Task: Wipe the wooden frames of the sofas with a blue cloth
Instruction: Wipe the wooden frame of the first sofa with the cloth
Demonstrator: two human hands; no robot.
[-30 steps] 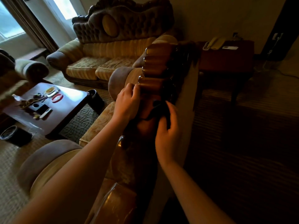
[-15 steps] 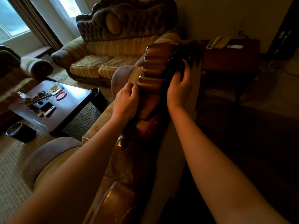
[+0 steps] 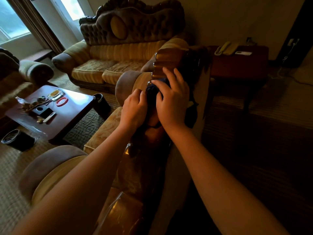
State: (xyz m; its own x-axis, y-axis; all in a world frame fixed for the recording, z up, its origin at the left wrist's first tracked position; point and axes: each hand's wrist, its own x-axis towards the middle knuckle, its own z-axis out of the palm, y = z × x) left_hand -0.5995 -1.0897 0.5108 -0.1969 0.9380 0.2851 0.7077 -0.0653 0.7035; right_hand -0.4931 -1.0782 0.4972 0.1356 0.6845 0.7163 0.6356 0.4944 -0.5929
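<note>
Nearest the camera, the glossy wooden frame [image 3: 122, 211] of the sofa back runs away toward 12 o'clock, with both forearms reaching along it. To do this stretch well, the wipe should follow the carved ridges one by one and not just skim their crests, since dust will likely sit in the grooves between them.

The left hand [image 3: 133, 109] sits at the 9 o'clock side of the rail, its fingers [image 3: 138, 96] curled and pinching the near edge of the blue cloth [image 3: 152, 94]. It is best used as an anchor, keeping the fabric from bunching. The right hand [image 3: 172, 102] lies on top of the cloth with its fingers spread wide and fairly straight, pressing it flat against the wood. Even pressure through the whole palm would clean better than fingertip dabs. The cloth is very dark in this light, and more of it seems to hang down the rail's 3 o'clock side, though that is hard to confirm.

Beyond the hands, the ribbed top of the frame [image 3: 169, 56] is the next part to cover, so the cloth should slide toward 12 o'clock. Farther off, at 11 o'clock, a second sofa [image 3: 108, 65] with a carved crest awaits; a low surface [image 3: 74, 107] with clutter sits at 9 o'clock.
</note>
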